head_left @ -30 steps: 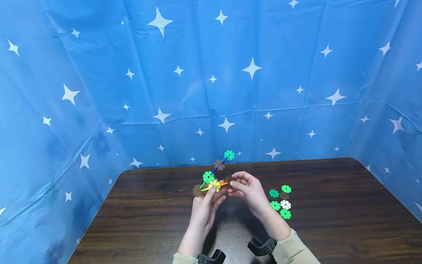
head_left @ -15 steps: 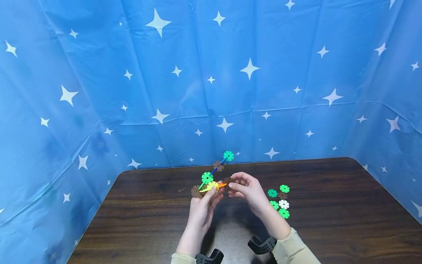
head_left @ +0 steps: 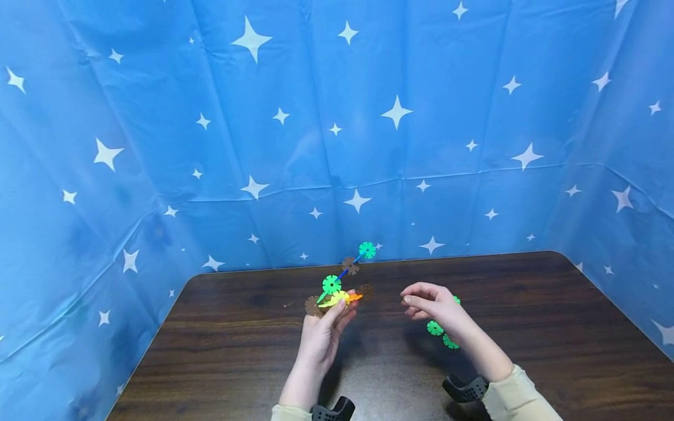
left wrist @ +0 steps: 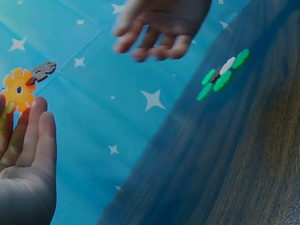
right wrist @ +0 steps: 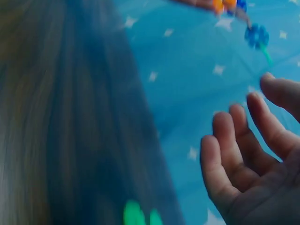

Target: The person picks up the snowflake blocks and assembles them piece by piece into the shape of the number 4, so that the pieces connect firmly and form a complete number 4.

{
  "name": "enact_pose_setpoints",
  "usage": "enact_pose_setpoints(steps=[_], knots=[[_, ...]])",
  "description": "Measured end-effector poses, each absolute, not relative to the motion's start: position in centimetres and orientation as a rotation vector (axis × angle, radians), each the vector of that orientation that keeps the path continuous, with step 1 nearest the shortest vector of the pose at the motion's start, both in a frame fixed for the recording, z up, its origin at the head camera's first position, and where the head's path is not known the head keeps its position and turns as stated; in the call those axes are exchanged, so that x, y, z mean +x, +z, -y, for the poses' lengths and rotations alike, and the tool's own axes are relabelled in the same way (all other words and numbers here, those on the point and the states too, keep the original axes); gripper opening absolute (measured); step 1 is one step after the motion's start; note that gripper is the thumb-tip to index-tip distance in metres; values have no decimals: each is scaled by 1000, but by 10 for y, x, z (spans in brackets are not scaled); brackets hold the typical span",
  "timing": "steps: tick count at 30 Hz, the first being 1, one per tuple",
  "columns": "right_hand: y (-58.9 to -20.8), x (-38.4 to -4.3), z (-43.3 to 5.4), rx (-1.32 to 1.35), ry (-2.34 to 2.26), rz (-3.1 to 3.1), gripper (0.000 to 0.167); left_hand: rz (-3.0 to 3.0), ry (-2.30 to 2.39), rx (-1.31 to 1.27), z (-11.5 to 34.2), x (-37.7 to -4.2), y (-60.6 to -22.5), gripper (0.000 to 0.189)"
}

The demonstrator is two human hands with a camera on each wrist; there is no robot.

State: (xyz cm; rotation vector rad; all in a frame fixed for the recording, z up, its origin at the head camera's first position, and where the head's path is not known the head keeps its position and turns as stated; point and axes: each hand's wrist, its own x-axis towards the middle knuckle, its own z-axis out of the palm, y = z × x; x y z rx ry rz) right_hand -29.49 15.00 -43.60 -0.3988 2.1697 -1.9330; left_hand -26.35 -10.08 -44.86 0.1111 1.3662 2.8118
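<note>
My left hand (head_left: pixel 321 345) pinches the yellow disc (head_left: pixel 339 298) of a chain of notched plastic snowflake discs, held above the table. Beyond the thumb, green discs (head_left: pixel 332 285), brown discs (head_left: pixel 350 266) and blue edge-on ones slant up and away. An orange disc (left wrist: pixel 18 89) with a dark brown disc (left wrist: pixel 43 71) slotted to it projects from the right of the chain. Off to the right, apart from the chain, is my right hand (head_left: pixel 437 307); its bent, parted fingers (right wrist: pixel 225 136) have nothing between them in the right wrist view.
Loose snowflake discs, green ones (head_left: pixel 434 328), a white one (left wrist: pixel 227 65) and a brown one, lie on the dark wooden table (head_left: pixel 237 351); in the head view my right hand hides some. A blue star-patterned curtain (head_left: pixel 295 152) stands behind the table and at its sides.
My right hand has let go of the brown disc at the chain's right end and moved right, toward the loose discs. My left hand keeps its grip, nearly still.
</note>
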Motion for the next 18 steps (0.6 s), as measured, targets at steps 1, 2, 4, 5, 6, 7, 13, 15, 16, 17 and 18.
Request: enact_pose_setpoints(steps=[1, 2, 4, 5, 6, 7, 13, 15, 16, 17, 18], knots=[[-437, -295, -158, -401, -1881, -2201, 32, -1360, 2816, 107, 101, -263, -448, 23], [-439, -295, -165, -409, -1824, -2234, 33, -1353, 2819, 100, 101, -263, -448, 22], [-443, -294, -180, -439, -1712, -2294, 33, -1355, 2816, 87, 100, -263, -447, 22], [-445, -293, -187, -450, -1652, -2322, 33, -1355, 2814, 80, 100, -263, -447, 22], [-448, -293, -193, -475, -1594, -2351, 32, -1359, 2810, 74, 100, -263, -446, 22], [-451, -292, -199, -492, -1538, -2379, 31, -1363, 2806, 68, 100, -263, -446, 22], [-465, -291, -224, -562, -1253, -2555, 23, -1387, 2785, 61, 100, -262, -446, 28], [-468, -291, -228, -564, -1184, -2602, 24, -1392, 2779, 62, 99, -262, -446, 29], [-469, -290, -230, -556, -1155, -2621, 24, -1394, 2775, 63, 99, -262, -446, 30], [-469, -290, -231, -559, -1130, -2637, 25, -1396, 2771, 64, 99, -262, -446, 30], [-470, -289, -232, -559, -1106, -2654, 26, -1400, 2768, 65, 99, -262, -446, 31]])
